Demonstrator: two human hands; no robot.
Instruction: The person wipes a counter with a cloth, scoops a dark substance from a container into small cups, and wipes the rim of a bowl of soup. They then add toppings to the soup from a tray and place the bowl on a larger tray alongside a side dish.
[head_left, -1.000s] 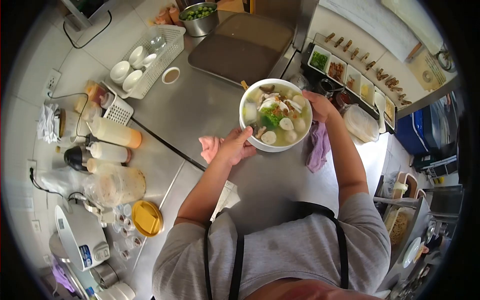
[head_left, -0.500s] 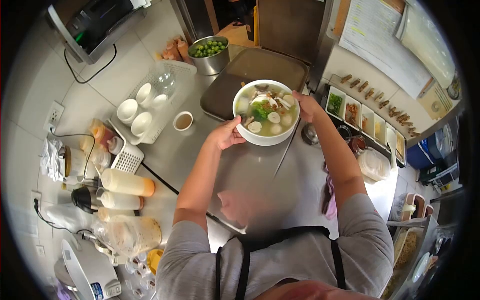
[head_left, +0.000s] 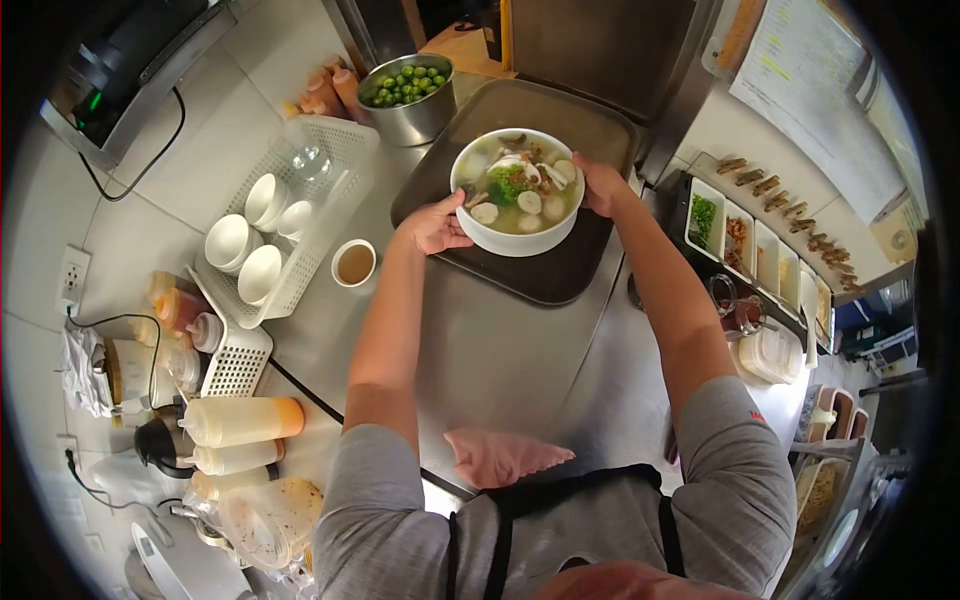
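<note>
A large white bowl (head_left: 520, 243) of clear soup with meatballs, chopped greens and fried bits is held level between my two hands. My left hand (head_left: 438, 222) grips its left rim, the thumb up near the edge and fingers under the side. On the right rim, my right hand (head_left: 600, 186) is closed, its fingers partly hidden behind the bowl. Beneath the bowl in this view lies a dark brown tray (head_left: 560, 283) on the steel counter. Left of the tray stands a small white cup (head_left: 354, 264) of brown liquid.
A steel pot (head_left: 415, 120) of green limes stands at the back left. Beside it, a white basket (head_left: 335, 200) holds small bowls. Squeeze bottles (head_left: 245, 420) line the left side. Topping containers (head_left: 737, 240) run along the right. A pink cloth (head_left: 500, 455) lies near my apron.
My hands have carried the bowl slightly up and left in view, so it now overlaps the middle of the tray. The camera view has shifted too, showing more of the pink cloth.
</note>
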